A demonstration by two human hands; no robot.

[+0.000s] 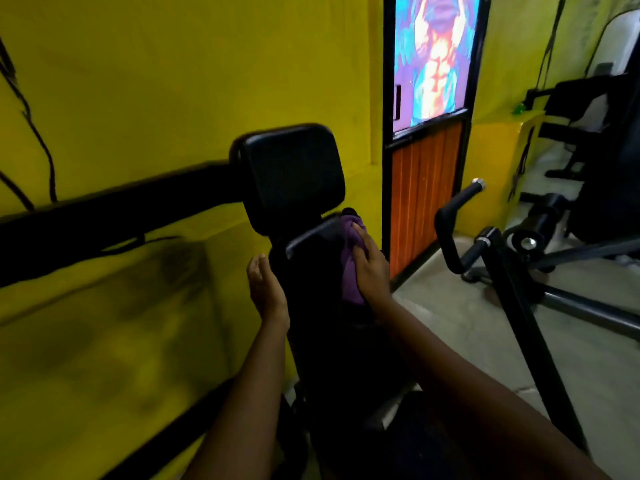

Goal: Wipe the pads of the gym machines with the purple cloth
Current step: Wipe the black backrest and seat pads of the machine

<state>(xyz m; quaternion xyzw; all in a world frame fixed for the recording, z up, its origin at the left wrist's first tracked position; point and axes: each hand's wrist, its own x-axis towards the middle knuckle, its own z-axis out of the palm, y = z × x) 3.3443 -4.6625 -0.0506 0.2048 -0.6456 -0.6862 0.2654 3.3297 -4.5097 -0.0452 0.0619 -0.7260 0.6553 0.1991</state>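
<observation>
The right hand held the purple cloth against the right edge of the machine's long black lower pad. Its fingers were bent over the bunched fabric and gripped it, with the cloth reaching from the pad's top right corner down under the palm. Motion blur and the dark upholstery made it hard to judge, but the cloth seemed to wrap slightly round that edge rather than lie flat on the face.

The left hand rested at the pad's left edge, opposite the right hand. Its fingers were loose, slightly curved and held nothing, and the palm was turned toward the pad. Whether it actually touched the upholstery could not be told.

Just above the lower pad stood a squarish black upper pad, tilted a little. A grey metal bar crossed between the two. A thick black machine arm ran off to the left from the upper pad.

Behind the machine was a yellow wall. To its right stood a black-framed door with an orange lower panel and a colourful poster of a torso above it. Farther right, a curved black handle rose from another machine on the grey floor.
</observation>
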